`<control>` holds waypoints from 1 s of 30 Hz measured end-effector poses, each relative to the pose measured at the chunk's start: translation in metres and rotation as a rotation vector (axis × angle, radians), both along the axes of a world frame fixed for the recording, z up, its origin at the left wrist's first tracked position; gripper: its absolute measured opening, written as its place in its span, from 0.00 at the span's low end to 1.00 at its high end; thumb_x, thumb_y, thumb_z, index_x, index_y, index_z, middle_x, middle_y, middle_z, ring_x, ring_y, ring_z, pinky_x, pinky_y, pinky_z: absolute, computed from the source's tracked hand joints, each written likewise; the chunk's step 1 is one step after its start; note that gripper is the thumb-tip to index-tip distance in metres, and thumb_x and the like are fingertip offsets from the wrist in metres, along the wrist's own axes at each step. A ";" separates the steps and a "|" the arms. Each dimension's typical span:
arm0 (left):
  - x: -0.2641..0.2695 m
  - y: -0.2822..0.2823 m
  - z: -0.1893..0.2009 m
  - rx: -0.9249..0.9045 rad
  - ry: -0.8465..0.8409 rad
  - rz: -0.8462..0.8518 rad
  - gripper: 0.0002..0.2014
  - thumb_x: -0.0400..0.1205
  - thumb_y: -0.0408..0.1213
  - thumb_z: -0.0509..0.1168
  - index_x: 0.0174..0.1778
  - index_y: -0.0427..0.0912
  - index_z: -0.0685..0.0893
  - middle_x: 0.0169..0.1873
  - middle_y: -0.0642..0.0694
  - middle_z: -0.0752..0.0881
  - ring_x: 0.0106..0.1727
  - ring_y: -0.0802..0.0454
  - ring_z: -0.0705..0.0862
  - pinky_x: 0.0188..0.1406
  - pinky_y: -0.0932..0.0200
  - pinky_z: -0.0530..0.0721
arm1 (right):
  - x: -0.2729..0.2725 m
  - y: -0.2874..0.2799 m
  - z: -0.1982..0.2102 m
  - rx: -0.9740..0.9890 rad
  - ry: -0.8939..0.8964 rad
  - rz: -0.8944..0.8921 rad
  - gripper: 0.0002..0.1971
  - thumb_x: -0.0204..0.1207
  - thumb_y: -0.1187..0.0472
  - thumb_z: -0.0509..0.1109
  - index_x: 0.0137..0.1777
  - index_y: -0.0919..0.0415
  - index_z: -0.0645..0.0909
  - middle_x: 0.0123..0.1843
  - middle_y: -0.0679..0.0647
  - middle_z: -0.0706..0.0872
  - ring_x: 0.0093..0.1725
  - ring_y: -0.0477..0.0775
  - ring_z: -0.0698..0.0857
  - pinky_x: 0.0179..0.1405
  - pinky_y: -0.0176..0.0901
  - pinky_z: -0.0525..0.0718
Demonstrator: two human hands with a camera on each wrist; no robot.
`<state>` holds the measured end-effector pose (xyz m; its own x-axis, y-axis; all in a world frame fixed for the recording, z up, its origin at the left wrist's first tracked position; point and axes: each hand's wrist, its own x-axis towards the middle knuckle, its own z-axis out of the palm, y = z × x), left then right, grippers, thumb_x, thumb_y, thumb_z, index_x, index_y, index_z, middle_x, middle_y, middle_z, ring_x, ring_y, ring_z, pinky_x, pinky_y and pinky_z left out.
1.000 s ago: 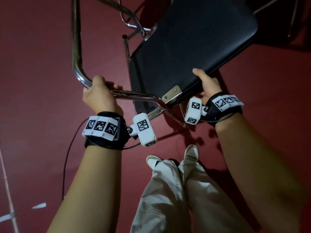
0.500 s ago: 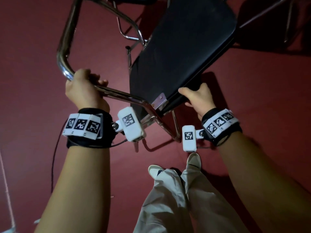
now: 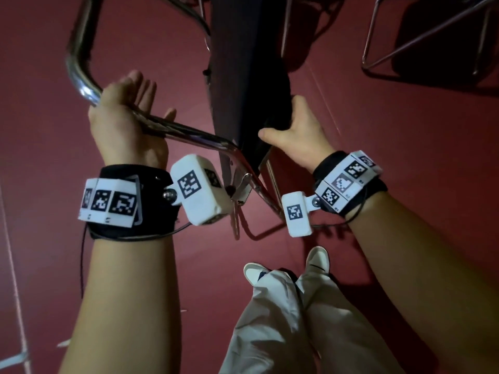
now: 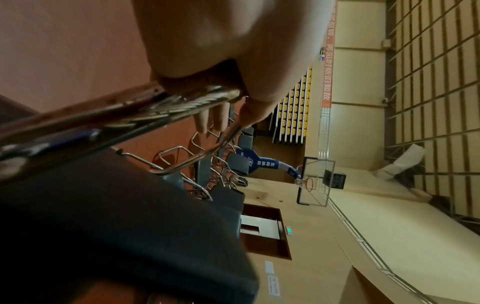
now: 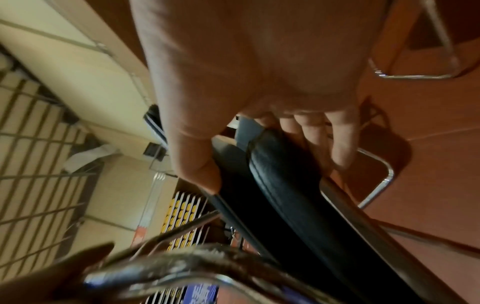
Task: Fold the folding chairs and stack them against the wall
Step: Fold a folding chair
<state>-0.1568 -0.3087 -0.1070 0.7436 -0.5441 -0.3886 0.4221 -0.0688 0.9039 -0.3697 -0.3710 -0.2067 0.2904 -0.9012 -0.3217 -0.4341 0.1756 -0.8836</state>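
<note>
I have a folding chair with a black padded seat (image 3: 243,76) and a chrome tube frame (image 3: 78,63) in both hands, above the red floor. The seat stands almost edge-on to me in the head view. My left hand (image 3: 151,101) lies under the frame's top tube with its fingers stretched out, and the tube crosses the palm. The left wrist view shows the same tube (image 4: 155,107) against the palm, fingers straight beyond it. My right hand (image 3: 294,125) grips the seat's near edge. In the right wrist view the thumb lies on one face of the seat (image 5: 285,185) and the fingers on the other.
Another chair's chrome frame (image 3: 421,36) stands on the floor at the top right. My legs and white shoes (image 3: 318,257) are just below the chair. In the left wrist view a row of chairs (image 4: 221,174), a basketball hoop (image 4: 303,183) and bleachers (image 4: 293,102) are visible.
The seat has swung from lying broad and flat to nearly edge-on. My left hand's fingers have uncurled from the tube. My right hand has kept its hold on the seat edge.
</note>
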 end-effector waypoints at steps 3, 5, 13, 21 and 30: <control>0.004 -0.003 0.013 -0.032 -0.040 0.021 0.12 0.86 0.41 0.66 0.63 0.41 0.80 0.55 0.48 0.91 0.56 0.53 0.91 0.59 0.35 0.85 | 0.031 0.007 0.018 -0.055 0.022 0.161 0.46 0.56 0.34 0.79 0.72 0.54 0.68 0.68 0.49 0.77 0.66 0.48 0.78 0.67 0.48 0.79; 0.007 -0.002 0.020 -0.074 -0.083 0.067 0.15 0.85 0.42 0.69 0.61 0.36 0.81 0.54 0.41 0.91 0.52 0.48 0.92 0.60 0.41 0.88 | 0.043 0.012 0.026 -0.082 0.066 0.216 0.50 0.59 0.35 0.81 0.76 0.56 0.64 0.71 0.52 0.71 0.69 0.49 0.74 0.68 0.46 0.75; 0.066 0.039 0.028 -0.058 -0.116 0.244 0.22 0.82 0.49 0.72 0.62 0.34 0.82 0.53 0.37 0.91 0.51 0.41 0.93 0.54 0.38 0.90 | 0.107 0.038 0.045 -0.101 0.071 0.376 0.55 0.60 0.40 0.85 0.81 0.55 0.56 0.73 0.54 0.64 0.70 0.55 0.75 0.71 0.50 0.76; 0.099 0.079 0.030 -0.027 -0.099 0.319 0.17 0.85 0.51 0.68 0.58 0.39 0.82 0.51 0.39 0.92 0.48 0.43 0.93 0.50 0.35 0.91 | 0.168 0.068 0.047 -0.160 0.101 0.477 0.67 0.55 0.40 0.87 0.85 0.58 0.47 0.81 0.58 0.67 0.76 0.59 0.74 0.74 0.55 0.76; 0.145 0.133 0.030 0.035 -0.027 0.342 0.19 0.83 0.53 0.70 0.61 0.43 0.81 0.55 0.40 0.91 0.52 0.43 0.92 0.57 0.35 0.88 | 0.233 0.119 0.048 -0.355 0.261 0.571 0.43 0.70 0.55 0.74 0.82 0.57 0.56 0.78 0.61 0.72 0.58 0.69 0.85 0.52 0.55 0.84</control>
